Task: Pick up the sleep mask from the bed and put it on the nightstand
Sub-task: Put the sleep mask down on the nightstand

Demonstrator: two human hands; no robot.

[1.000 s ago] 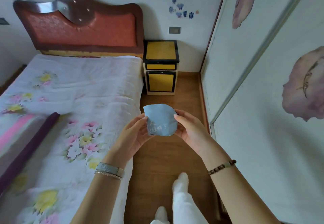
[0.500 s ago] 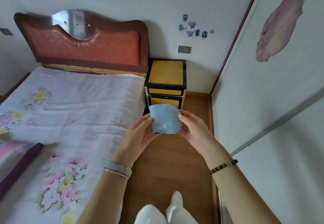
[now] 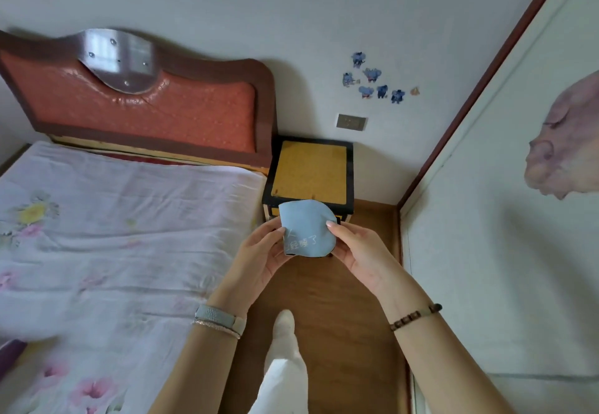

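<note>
The light blue sleep mask (image 3: 306,227), folded and printed with white characters, hangs in the air in front of the nightstand's front edge. My left hand (image 3: 259,256) pinches its left side and my right hand (image 3: 359,251) pinches its right side. The nightstand (image 3: 309,170) is a small black-framed cabinet with a yellow top, standing against the wall just beyond the mask. Nothing lies on its top. The bed (image 3: 113,235), covered with a pale floral sheet, fills the left side.
A red padded headboard (image 3: 139,105) stands at the bed's far end. A white wardrobe door (image 3: 502,219) runs along the right. A narrow strip of wood floor (image 3: 327,310) lies between bed and wardrobe, with my white-trousered leg (image 3: 283,365) on it.
I have walked forward along the floor strip. The nightstand is much closer, and the mask, still held in both hands, now overlaps its front edge.
</note>
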